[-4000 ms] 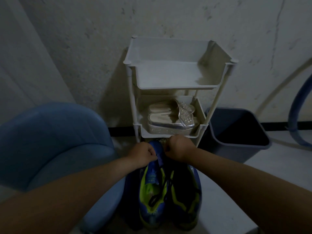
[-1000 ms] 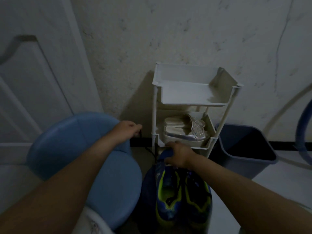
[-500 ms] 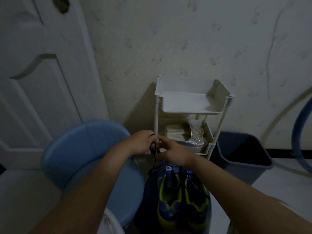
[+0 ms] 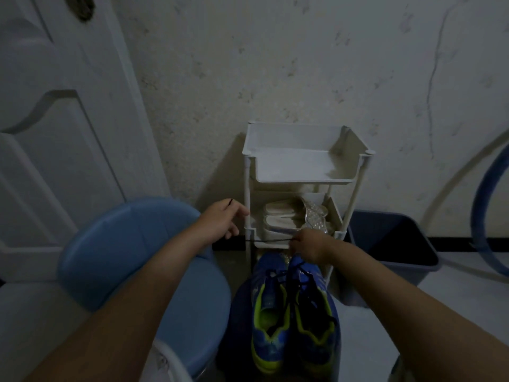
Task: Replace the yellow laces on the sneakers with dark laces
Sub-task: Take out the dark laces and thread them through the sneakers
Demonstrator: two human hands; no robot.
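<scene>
Two blue sneakers with neon-yellow trim stand side by side on the floor below me, toes pointing away. A dark lace runs taut between my hands, above the toes. My left hand holds one end, and the lace tip sticks up past its knuckles. My right hand pinches the lace just above the right sneaker's toe. More dark lace crosses the eyelets of both sneakers.
A white three-tier rack stands against the wall behind the sneakers, with silver sandals on its middle shelf. A blue round chair is at my left, a dark bin at the right, a white door far left.
Half a second ago my hands met at the lace above the sneakers. They have drawn apart since, the left one moving up and left, and the lace is stretched between them.
</scene>
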